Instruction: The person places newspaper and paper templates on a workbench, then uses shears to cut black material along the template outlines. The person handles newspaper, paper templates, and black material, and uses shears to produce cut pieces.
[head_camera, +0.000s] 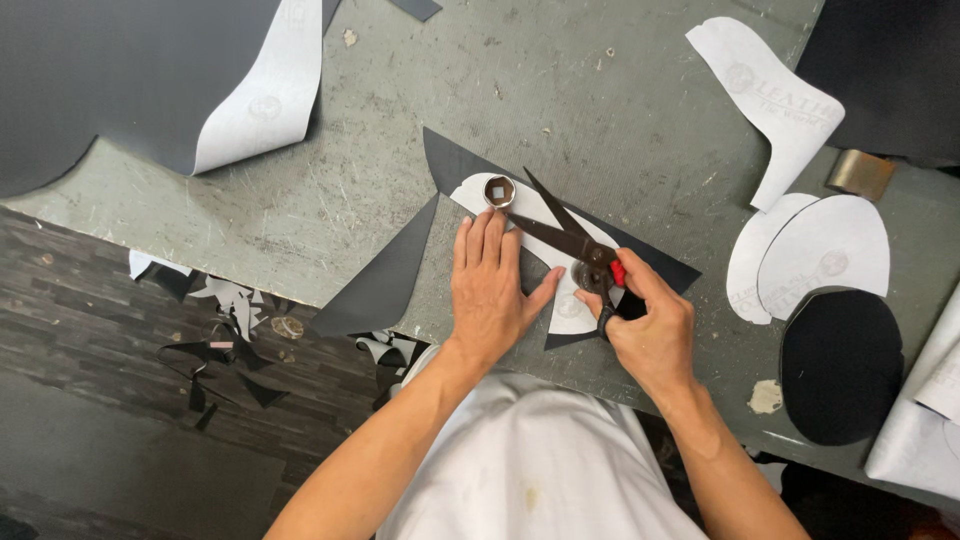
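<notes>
The scratched grey-green tabletop (620, 110) fills most of the view, with dark wooden floor (90, 300) to the left, littered with black and white offcuts (225, 300). A large black sheet (110, 80) covers the upper left corner, its pale underside curling up at one edge. Another dark sheet (890, 70) lies at the upper right. A triangular piece of black material (385, 280) spreads across the tabletop's near edge, under the work. At the right lie a black oval cut-out (840, 365), 2 overlapping white rounded patterns (815, 255) and a white boot-shaped pattern (765, 90), well apart from the hands; a small brass-coloured block (860, 172) sits beside them.

On the black material rests a white paper pattern (530, 215), pinned at its top by a small round metal weight (498, 191). The left hand (490, 285) lies flat and spread on this pattern, fingers extended, gripping nothing. The right hand (645, 325) is closed through the handles of dark scissors (565, 232), whose blades are parted along the pattern's right edge. Nothing blocks the blades.
</notes>
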